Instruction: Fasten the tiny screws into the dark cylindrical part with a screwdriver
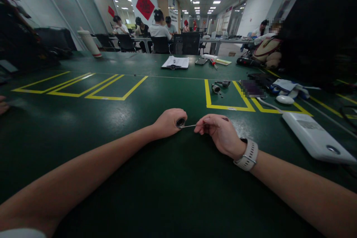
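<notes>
My left hand is wrapped round a dark metal cylindrical part, whose round open end faces me. A thin metal rod runs from the lower edge of that opening to my right hand, which pinches it between the fingers; it looks like a slim tool, its handle mostly hidden by the palm. Both hands are just above the green table. Beyond them, two similar metal parts and a few tiny pieces lie inside a yellow-taped rectangle.
A white power bank with a cable lies at the right, near a white mouse and gloves. Farther back are a clipboard, a phone and a red screwdriver. Another person's fingers show at the left edge.
</notes>
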The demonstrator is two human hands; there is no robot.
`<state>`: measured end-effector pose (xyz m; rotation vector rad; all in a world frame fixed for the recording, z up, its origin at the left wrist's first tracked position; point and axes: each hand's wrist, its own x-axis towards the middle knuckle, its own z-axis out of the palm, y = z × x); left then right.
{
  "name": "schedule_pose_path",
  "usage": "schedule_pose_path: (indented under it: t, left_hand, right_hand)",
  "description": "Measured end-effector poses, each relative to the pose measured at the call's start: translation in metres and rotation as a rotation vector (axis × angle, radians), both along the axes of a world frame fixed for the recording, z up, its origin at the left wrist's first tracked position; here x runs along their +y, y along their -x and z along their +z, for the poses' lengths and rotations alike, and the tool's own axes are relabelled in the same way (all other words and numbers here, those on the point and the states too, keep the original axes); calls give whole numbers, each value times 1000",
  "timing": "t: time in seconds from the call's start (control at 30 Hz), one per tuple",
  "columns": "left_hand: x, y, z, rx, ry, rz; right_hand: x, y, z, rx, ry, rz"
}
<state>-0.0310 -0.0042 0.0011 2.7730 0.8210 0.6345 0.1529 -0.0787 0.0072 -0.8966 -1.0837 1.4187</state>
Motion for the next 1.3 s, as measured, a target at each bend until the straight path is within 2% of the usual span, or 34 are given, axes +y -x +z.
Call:
schedule_pose_path:
  t: [0.7,1.03,1.13,1.3]
  left_hand:
    - [0,-1,1,-40,1,0]
    - [0,-2,0,-65,-24,46]
    - [1,-2,-1,-59,-5,47]
    - [2,-3,-2,-19,-7,35]
  right_hand:
    - [-2,-1,-4,-114,-166,-56]
    - [-5,1,-6,-248,-257,157]
    - [-7,0,-4,-273,-286,96]
    - [-13,1,5,-503,-392,-44]
